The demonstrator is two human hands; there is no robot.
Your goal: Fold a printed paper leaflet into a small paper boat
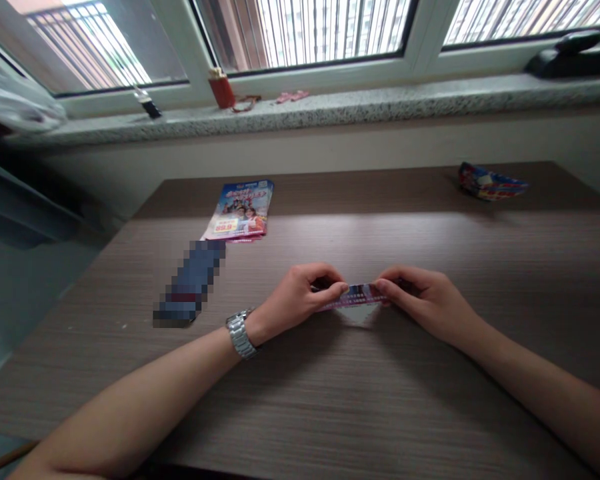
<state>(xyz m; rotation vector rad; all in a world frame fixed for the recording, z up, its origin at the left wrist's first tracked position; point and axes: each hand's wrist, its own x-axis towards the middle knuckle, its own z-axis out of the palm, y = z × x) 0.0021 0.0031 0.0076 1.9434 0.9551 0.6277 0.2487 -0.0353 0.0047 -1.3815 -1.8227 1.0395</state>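
Observation:
Between my hands is a narrow strip of folded printed paper (360, 295), dark with a pink lower edge and pale lettering. My left hand (317, 287), with a silver watch (241, 333) on its wrist, pinches the strip's left end between thumb and fingers. Its right end is pinched the same way by my right hand (420, 293). The strip is held just over the wooden table (330, 413), and shadows of both hands fall below it. My fingers cover both ends of the paper.
Printed flyers (243, 210) lie stacked at the back left, beside a blurred-out dark flat object (190, 283). A folded colourful paper piece (491, 183) stands at the back right. On the stone windowsill (355, 107) are a red lighter-like object (221, 89) and a black item (575, 57).

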